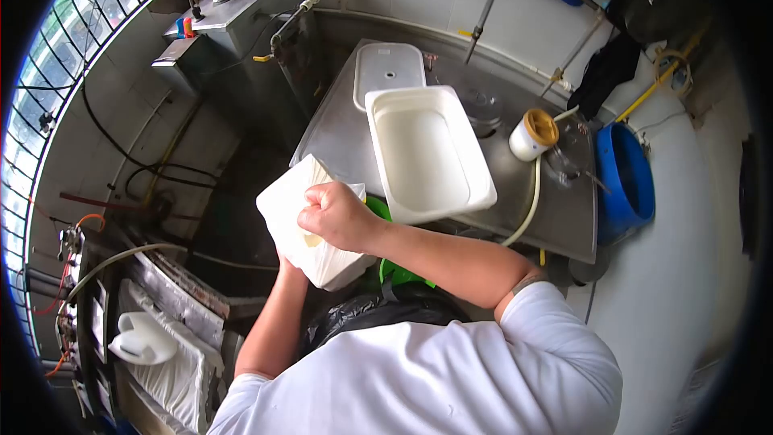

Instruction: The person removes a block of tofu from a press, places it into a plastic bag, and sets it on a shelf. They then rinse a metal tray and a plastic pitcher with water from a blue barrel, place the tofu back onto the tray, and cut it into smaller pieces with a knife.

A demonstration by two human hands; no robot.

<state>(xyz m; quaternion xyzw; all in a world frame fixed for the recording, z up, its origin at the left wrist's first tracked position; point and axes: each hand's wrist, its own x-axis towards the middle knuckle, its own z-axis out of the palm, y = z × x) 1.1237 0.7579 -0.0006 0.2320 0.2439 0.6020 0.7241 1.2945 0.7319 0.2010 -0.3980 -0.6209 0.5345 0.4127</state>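
A white, block-shaped package [283, 203], seemingly wrapped in thin plastic film, is held tilted in front of my body, left of the tub. My left hand [291, 267] supports it from below; most of its fingers are hidden behind the package. Against the upper face my right hand [342, 216] is closed in a fist, and what it pinches is hidden. Beside the fist shows a small yellowish patch. Just right of my hands stands a deep white rectangular tub [431, 153], open at the top, on the steel table [338, 133].
Behind the tub lies a white lid [390, 72]. A white jar with a tan lid [533, 134] and a pale hose [527, 213] are on the right. A blue barrel [626, 177] stands beyond the table. Green containers [403, 272] sit below its front edge; a white jug [145, 338] is lower left.
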